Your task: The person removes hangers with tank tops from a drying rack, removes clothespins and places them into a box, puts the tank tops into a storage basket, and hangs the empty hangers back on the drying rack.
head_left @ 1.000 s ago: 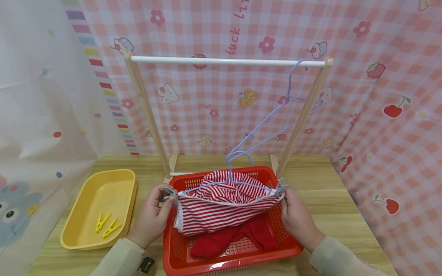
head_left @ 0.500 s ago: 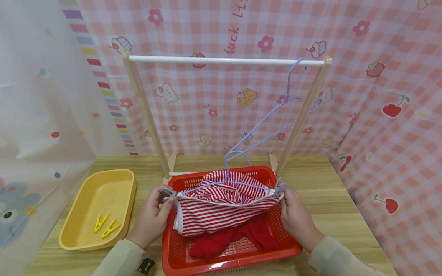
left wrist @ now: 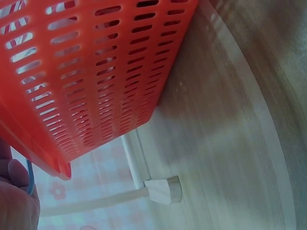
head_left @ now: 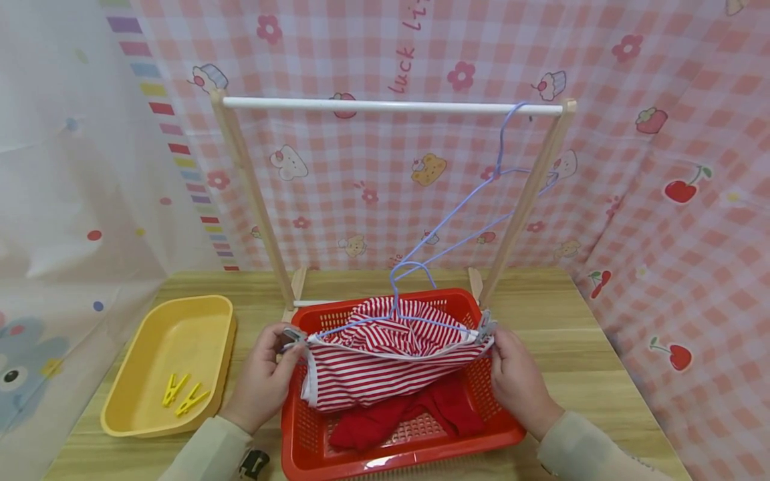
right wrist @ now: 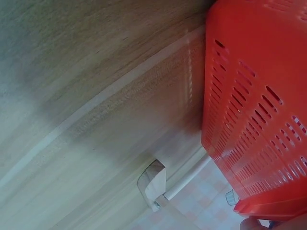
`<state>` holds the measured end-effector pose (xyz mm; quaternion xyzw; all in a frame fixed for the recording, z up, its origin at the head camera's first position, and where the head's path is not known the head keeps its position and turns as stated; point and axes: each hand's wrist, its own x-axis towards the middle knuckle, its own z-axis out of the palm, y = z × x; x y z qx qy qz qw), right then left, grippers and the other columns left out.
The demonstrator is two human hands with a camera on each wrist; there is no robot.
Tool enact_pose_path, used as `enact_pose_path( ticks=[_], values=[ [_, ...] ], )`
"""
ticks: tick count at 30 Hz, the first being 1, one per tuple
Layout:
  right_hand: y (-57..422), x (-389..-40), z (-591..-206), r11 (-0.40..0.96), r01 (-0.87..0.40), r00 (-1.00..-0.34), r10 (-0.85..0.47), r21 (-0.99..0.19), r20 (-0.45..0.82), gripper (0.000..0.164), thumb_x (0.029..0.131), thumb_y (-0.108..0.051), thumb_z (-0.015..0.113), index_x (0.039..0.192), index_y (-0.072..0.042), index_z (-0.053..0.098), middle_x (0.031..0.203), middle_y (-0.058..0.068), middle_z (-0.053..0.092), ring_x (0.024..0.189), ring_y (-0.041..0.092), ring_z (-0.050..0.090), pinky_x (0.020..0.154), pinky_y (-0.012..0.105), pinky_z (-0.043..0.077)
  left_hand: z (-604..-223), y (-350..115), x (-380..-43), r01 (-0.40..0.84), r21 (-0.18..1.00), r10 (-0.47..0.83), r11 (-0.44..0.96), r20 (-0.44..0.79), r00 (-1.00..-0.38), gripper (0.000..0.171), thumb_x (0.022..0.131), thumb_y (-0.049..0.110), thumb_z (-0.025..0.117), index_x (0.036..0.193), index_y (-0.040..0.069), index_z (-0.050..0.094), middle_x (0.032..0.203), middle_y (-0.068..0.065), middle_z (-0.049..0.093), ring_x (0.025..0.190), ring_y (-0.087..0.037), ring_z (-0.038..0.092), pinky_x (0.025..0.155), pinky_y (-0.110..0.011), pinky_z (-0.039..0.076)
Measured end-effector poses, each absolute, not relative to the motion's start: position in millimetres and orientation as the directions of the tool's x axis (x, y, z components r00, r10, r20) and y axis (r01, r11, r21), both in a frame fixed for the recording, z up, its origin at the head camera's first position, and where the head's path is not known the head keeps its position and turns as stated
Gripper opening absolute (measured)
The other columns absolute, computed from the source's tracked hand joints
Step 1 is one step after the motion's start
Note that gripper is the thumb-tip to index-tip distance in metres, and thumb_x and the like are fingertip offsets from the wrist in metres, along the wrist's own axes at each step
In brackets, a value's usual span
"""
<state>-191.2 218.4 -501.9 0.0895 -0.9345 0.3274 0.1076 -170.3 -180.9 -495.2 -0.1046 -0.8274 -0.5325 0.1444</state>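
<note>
A red-and-white striped garment with a white-edged opening lies over the red basket. A thin blue hanger runs along that opening, its hook standing up in the middle. At its left end my left hand pinches a grey clothes clip between thumb and fingers. My right hand holds the other grey clothes clip at the right end, its fingers partly hidden behind. Both wrist views mostly show the basket's slotted outer wall; only bits of the hands appear there.
A plain red cloth lies inside the basket. To the left is a yellow tray with two yellow clothespins. Behind stands a wooden rack with a white rail; another blue hanger hangs at its right. A black object lies near the front.
Both hands keep their hold on the clips, and the garment and hanger stay nearly still. The whole head view has shifted very slightly.
</note>
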Motion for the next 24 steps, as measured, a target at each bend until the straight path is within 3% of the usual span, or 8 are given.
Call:
enact_pose_path(
  ticks=[7, 10, 14, 24],
  values=[
    [219.6, -190.1, -504.2, 0.748, -0.286, -0.94, -0.096, -0.599, 0.329, 0.026, 0.107, -0.001, 0.048, 0.124, -0.002, 0.067, 0.12, 0.017, 0.071, 0.115, 0.036, 0.068, 0.102, 0.059, 0.055, -496.7, -179.6, -172.7, 0.343, 0.845, 0.006, 0.41, 0.373, -0.928, 0.018, 0.104, 0.0, 0.06, 0.122, 0.002, 0.057, 0.109, -0.007, 0.066, 0.096, -0.005, 0.061, 0.081, -0.017, 0.055],
    [220.6, -188.3, -505.5, 0.709, -0.325, -0.926, -0.105, -0.626, 0.362, 0.023, 0.105, 0.002, 0.048, 0.107, -0.006, 0.068, 0.109, 0.01, 0.07, 0.105, 0.024, 0.064, 0.093, 0.049, 0.056, -498.6, -179.5, -174.6, 0.364, 0.84, 0.002, 0.402, 0.397, -0.918, 0.019, 0.104, -0.002, 0.06, 0.122, 0.0, 0.058, 0.108, -0.008, 0.066, 0.096, -0.004, 0.06, 0.081, -0.015, 0.054],
    [221.1, -186.5, -505.5, 0.649, -0.35, -0.921, -0.108, -0.676, 0.373, 0.026, 0.107, 0.0, 0.047, 0.091, -0.014, 0.063, 0.096, 0.0, 0.062, 0.093, 0.01, 0.054, 0.082, 0.035, 0.049, -501.0, -180.3, -175.8, 0.385, 0.837, 0.0, 0.389, 0.418, -0.909, 0.019, 0.103, -0.005, 0.06, 0.121, -0.001, 0.057, 0.108, -0.008, 0.066, 0.096, -0.003, 0.06, 0.081, -0.013, 0.053],
    [217.3, -185.8, -506.3, 0.679, -0.358, -0.909, -0.097, -0.641, 0.406, 0.021, 0.106, 0.001, 0.052, 0.093, -0.012, 0.062, 0.093, 0.0, 0.061, 0.091, 0.011, 0.053, 0.08, 0.035, 0.049, -499.0, -181.0, -175.0, 0.362, 0.842, -0.002, 0.4, 0.396, -0.918, 0.017, 0.104, -0.002, 0.059, 0.121, 0.001, 0.057, 0.109, -0.008, 0.066, 0.097, -0.003, 0.06, 0.083, -0.013, 0.053]
  ],
)
